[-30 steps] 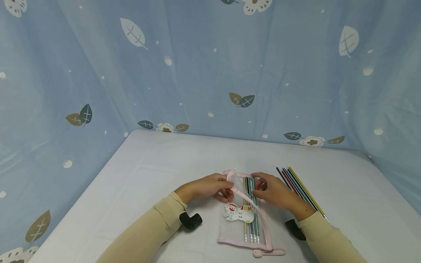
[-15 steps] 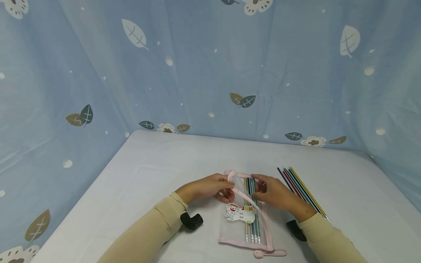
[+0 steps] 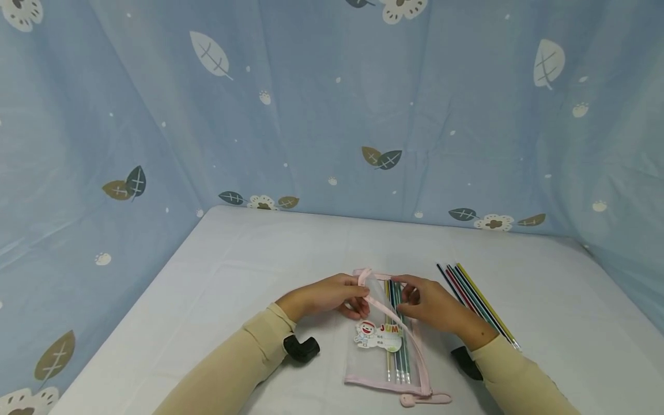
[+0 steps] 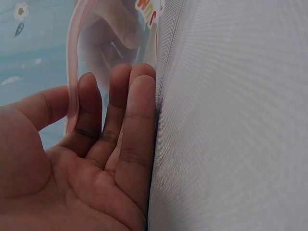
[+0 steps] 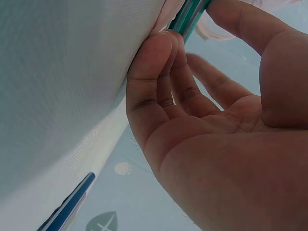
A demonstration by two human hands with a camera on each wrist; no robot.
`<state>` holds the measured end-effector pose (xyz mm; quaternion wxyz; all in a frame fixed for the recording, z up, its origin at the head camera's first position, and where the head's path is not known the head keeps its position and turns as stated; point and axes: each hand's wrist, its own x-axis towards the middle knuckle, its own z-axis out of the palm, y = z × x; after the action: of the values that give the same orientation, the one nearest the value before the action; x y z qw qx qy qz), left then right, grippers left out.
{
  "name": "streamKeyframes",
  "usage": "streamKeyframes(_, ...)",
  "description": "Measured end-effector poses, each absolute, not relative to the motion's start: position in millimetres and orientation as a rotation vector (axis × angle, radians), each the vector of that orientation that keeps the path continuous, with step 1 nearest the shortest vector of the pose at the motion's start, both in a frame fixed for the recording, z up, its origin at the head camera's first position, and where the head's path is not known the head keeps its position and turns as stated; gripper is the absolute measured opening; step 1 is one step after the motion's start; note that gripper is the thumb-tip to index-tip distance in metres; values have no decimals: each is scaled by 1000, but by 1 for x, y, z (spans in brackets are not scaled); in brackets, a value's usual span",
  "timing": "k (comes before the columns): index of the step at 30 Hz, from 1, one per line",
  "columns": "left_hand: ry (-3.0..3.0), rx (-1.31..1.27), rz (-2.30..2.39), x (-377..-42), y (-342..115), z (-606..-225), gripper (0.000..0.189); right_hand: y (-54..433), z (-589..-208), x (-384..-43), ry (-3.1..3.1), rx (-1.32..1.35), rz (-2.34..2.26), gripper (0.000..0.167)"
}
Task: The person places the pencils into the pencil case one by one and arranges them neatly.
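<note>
A see-through pencil case (image 3: 363, 366) with pink edging lies flat on the table, a cartoon label (image 3: 378, 336) on its front. My left hand (image 3: 332, 294) holds its raised pink edge (image 4: 72, 67) between thumb and index finger; the other fingers are loosely bent beneath. Several pencils (image 3: 399, 360), yellow, dark and green, lie lengthwise inside the case. At their far end my right hand (image 3: 430, 300) pinches pencils with thumb and fingers. In the right wrist view green pencils (image 5: 190, 17) show between thumb and fingertips; how many it grips is hidden.
Several more pencils (image 3: 474, 300), dark, red, green and yellow, lie slanted on the white table (image 3: 290, 242), right of the right hand. A pink zip pull (image 3: 425, 399) sticks out from the case's near right corner. Blue patterned cloth (image 3: 332, 115) hangs behind the table.
The right index fingertip has shifted slightly left over the pencils' far ends. The left hand, the case and the loose pencils stay in place.
</note>
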<state>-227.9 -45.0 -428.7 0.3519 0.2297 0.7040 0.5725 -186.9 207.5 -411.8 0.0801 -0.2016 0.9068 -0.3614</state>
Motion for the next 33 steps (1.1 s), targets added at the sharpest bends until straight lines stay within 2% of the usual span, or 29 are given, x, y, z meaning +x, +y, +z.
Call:
streamKeyframes(7,1828,603,1475,-229,-46,-429,32,206,-410,-186,2740,-626,-1064,48)
streamKeyframes(18,1831,604,1470,-229,-46,-429,31,209,-407,-187,2902,-506,-966,34)
streamKeyframes(33,1842,593,1470,-228,-46,-430,27,225,-397,-192,3127,-484,-778,33)
